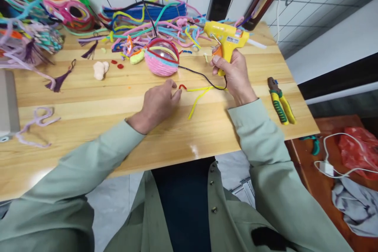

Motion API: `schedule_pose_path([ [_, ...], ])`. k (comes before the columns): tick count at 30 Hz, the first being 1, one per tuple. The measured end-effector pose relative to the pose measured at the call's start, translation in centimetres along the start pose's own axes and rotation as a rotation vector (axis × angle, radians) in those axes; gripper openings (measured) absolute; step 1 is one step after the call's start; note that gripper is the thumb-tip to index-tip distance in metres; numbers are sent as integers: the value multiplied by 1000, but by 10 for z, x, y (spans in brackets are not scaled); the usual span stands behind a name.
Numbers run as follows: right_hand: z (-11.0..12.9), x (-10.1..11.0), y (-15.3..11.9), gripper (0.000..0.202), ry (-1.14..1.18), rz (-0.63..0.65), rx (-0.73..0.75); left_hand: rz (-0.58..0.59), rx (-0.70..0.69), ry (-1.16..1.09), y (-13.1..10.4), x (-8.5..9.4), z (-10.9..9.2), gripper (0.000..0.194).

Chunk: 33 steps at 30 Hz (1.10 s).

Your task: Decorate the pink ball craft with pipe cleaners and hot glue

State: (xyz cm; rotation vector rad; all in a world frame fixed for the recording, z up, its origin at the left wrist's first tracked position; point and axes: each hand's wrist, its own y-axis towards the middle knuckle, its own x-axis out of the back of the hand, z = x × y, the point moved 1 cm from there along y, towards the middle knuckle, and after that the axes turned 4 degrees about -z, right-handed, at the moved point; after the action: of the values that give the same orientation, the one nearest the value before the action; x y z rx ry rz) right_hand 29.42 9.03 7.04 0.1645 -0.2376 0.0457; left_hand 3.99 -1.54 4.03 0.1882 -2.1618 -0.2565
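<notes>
Right fingers (pixel 222 63) grip the glue gun (pixel 228 32); left fingers (pixel 170 84) parted — black cord (pixel 201 73) crosses yellow strips (pixel 194 106), pliers (pixel 280 101) nearby.

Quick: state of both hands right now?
Left hand: fingers partly curled beside the small red bent piece; grip can't be told.
Right hand: closed, holding the yellow glue gun.

"What's around the ball (pixel 161 69) on the tabletop (pixel 100 110)?"
"A pile of pipe cleaners (pixel 165 12) is behind it, at twelve o'clock. The tassel (pixel 60 81) is at nine. A loose pipe cleaner (pixel 37 122) is at eight."
"And the other side?"
"The glue gun (pixel 226 33) is in the right hand (pixel 238 73), near three. The pliers (pixel 280 104) are near four. The left hand (pixel 159 102) is at six."
</notes>
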Motion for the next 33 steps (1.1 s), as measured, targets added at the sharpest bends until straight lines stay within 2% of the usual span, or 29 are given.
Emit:
schedule_pose_path([
  [4,4,-3,-2,61,27,12,18,48,90,88,19,-18,-1,17],
  [8,10,-5,-6,59,87,50,37,33,86,91,22,-17,1,14],
  [10,12,-8,-8,56,139,89,23,-17,43,-17,18,-11,4,14],
  [12,15,-12,-12,53,187,124,-6,-77,43,-218,11,0,8,16],
  [14,18,-17,-18,51,216,161,-38,-86,128,-474,3,11,11,20],
  [17,23,-24,-28,52,241,246,-70,-37,310,-839,-8,24,13,27],
  [20,26,-30,-39,48,247,313,-72,-54,439,-1075,-14,29,16,37],
  [24,27,-36,-51,40,172,371,-49,-80,505,-1194,-15,29,24,43],
  [29,22,-41,-62,41,76,424,-30,-93,452,-1249,-14,27,29,47],
  [33,17,-40,-66,42,10,399,-23,-66,431,-1255,-15,24,30,46],
])
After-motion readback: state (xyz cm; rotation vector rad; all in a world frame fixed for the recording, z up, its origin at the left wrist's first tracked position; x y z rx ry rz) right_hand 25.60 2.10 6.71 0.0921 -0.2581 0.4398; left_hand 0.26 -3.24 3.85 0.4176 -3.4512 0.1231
